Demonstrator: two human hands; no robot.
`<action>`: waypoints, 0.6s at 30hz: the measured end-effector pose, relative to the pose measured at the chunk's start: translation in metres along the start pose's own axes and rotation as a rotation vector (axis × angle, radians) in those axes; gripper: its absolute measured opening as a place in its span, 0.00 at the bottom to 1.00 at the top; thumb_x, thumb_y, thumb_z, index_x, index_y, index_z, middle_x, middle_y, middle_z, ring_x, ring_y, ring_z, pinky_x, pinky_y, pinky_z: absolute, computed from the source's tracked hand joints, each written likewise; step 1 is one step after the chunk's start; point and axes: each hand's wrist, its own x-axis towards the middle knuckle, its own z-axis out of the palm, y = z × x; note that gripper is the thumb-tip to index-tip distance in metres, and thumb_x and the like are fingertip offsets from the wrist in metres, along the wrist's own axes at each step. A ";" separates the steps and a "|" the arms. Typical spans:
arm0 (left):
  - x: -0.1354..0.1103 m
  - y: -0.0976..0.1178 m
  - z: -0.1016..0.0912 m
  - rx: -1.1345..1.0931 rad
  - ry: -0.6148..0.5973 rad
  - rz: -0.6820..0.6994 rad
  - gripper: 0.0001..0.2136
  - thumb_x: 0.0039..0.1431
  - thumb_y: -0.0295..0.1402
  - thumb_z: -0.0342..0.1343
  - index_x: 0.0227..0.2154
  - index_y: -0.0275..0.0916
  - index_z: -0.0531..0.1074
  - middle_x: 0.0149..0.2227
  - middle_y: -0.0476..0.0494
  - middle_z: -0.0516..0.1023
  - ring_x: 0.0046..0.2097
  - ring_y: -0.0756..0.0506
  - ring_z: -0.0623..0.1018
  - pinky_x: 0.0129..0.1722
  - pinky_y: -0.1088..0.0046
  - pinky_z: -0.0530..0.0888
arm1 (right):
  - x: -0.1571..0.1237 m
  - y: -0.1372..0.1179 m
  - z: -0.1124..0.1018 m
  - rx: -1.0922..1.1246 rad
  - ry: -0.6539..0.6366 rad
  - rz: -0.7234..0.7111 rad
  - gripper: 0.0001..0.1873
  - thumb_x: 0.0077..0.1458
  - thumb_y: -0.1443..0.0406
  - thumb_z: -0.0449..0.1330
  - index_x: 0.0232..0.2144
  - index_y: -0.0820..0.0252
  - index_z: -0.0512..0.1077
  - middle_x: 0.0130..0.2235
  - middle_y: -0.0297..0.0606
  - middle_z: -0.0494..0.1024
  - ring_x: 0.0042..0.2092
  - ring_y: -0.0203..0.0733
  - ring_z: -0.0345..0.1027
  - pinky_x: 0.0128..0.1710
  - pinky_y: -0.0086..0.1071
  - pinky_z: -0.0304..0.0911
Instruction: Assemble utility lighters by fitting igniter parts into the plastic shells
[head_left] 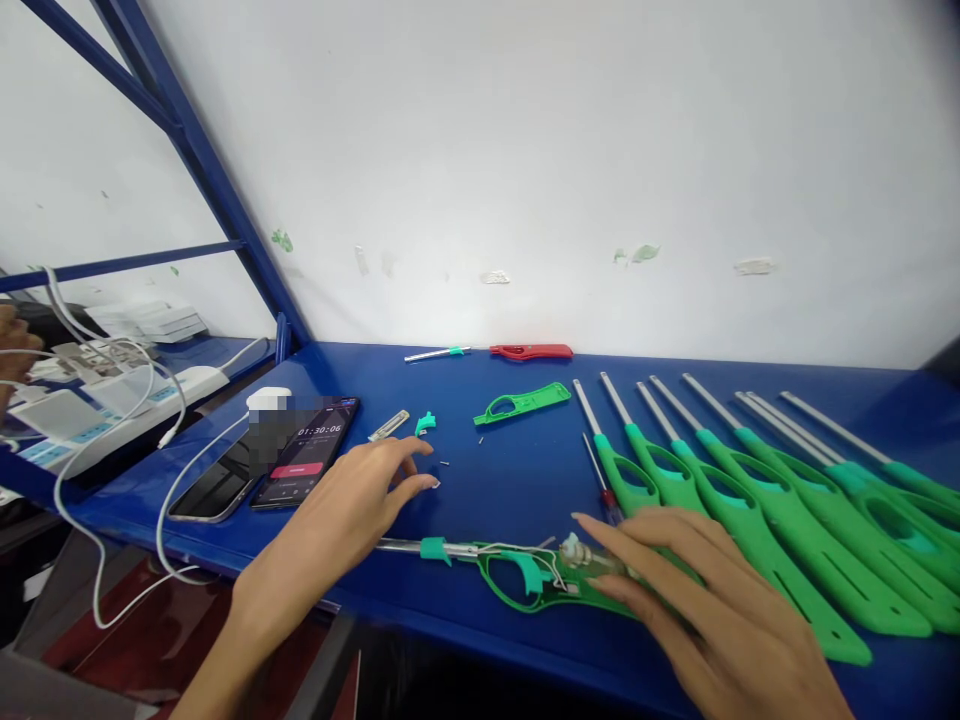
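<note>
An opened green gas lighter (pixel 592 588) lies near the table's front edge, its metal tube and teal trigger (pixel 531 572) pointing left, wires and inner parts bare. My right hand (pixel 712 590) is closed over its handle end, thumb and fingers around a clear part with a white tip (pixel 576 550). My left hand (pixel 367 485) hovers above the table with thumb and forefinger apart, holding nothing visible. Close to its fingertips are a tiny screw (pixel 445 463), a loose teal trigger (pixel 426 423) and a small clear and metal part (pixel 390 425).
Several assembled green lighters (pixel 757 530) lie in a row at right, beside a screwdriver (pixel 606 495). Farther back are a green half shell (pixel 525 402), a red lighter handle (pixel 532 351) and a loose tube (pixel 435 354). Two phones (pixel 307 450) and white cables occupy the left.
</note>
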 end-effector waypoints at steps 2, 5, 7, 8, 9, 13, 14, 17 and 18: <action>0.003 0.000 0.002 -0.010 -0.018 -0.007 0.11 0.65 0.38 0.61 0.47 0.43 0.80 0.38 0.46 0.85 0.40 0.39 0.84 0.41 0.64 0.77 | -0.002 0.000 0.000 0.011 -0.003 -0.004 0.15 0.68 0.65 0.60 0.55 0.53 0.77 0.42 0.37 0.80 0.47 0.40 0.76 0.48 0.32 0.74; 0.004 0.005 0.006 -0.022 -0.033 -0.003 0.05 0.65 0.36 0.60 0.40 0.43 0.80 0.36 0.47 0.84 0.38 0.41 0.83 0.37 0.67 0.75 | -0.003 0.000 0.000 0.015 -0.010 0.014 0.14 0.67 0.65 0.61 0.53 0.52 0.78 0.42 0.37 0.79 0.47 0.41 0.76 0.48 0.33 0.75; 0.004 0.008 0.007 -0.031 -0.042 0.008 0.06 0.67 0.33 0.57 0.37 0.43 0.79 0.36 0.47 0.84 0.38 0.41 0.82 0.36 0.67 0.74 | -0.002 0.000 -0.001 0.014 -0.010 0.020 0.13 0.68 0.64 0.61 0.52 0.52 0.79 0.42 0.37 0.79 0.46 0.41 0.76 0.48 0.34 0.75; 0.004 0.008 0.008 -0.035 -0.046 0.015 0.07 0.67 0.32 0.56 0.36 0.43 0.78 0.37 0.47 0.84 0.38 0.41 0.82 0.37 0.67 0.74 | -0.001 -0.001 -0.001 0.015 -0.012 0.019 0.12 0.68 0.64 0.61 0.51 0.52 0.79 0.42 0.37 0.79 0.46 0.41 0.76 0.47 0.34 0.75; 0.004 0.007 0.009 -0.036 -0.050 0.023 0.08 0.68 0.31 0.55 0.36 0.43 0.78 0.38 0.47 0.84 0.39 0.42 0.82 0.38 0.67 0.74 | 0.000 -0.001 -0.001 0.017 -0.015 0.015 0.12 0.68 0.64 0.60 0.51 0.52 0.79 0.41 0.37 0.79 0.46 0.40 0.76 0.47 0.34 0.74; 0.005 0.004 0.014 -0.023 -0.063 0.068 0.09 0.69 0.27 0.51 0.37 0.43 0.77 0.41 0.46 0.82 0.41 0.43 0.81 0.40 0.68 0.73 | 0.005 -0.002 -0.002 0.006 -0.010 -0.013 0.10 0.69 0.64 0.60 0.49 0.53 0.79 0.40 0.36 0.79 0.45 0.40 0.75 0.48 0.34 0.72; 0.005 0.003 0.016 -0.015 -0.065 0.079 0.10 0.70 0.27 0.51 0.37 0.43 0.76 0.41 0.45 0.82 0.41 0.42 0.81 0.41 0.68 0.73 | 0.005 -0.002 -0.003 -0.001 -0.005 -0.019 0.10 0.69 0.64 0.60 0.49 0.53 0.79 0.40 0.35 0.79 0.45 0.40 0.75 0.48 0.35 0.71; 0.005 0.005 0.022 0.014 -0.065 0.097 0.11 0.72 0.28 0.47 0.36 0.41 0.74 0.39 0.42 0.79 0.40 0.41 0.79 0.40 0.67 0.71 | 0.003 -0.003 -0.002 -0.016 0.016 -0.007 0.09 0.69 0.64 0.60 0.49 0.53 0.78 0.41 0.35 0.79 0.46 0.40 0.75 0.50 0.35 0.69; 0.004 0.006 0.023 0.021 -0.063 0.098 0.12 0.73 0.29 0.46 0.35 0.40 0.73 0.39 0.41 0.78 0.39 0.41 0.78 0.39 0.66 0.70 | 0.002 -0.003 -0.002 -0.021 0.027 0.008 0.09 0.69 0.65 0.60 0.49 0.53 0.77 0.41 0.35 0.79 0.46 0.40 0.75 0.51 0.36 0.69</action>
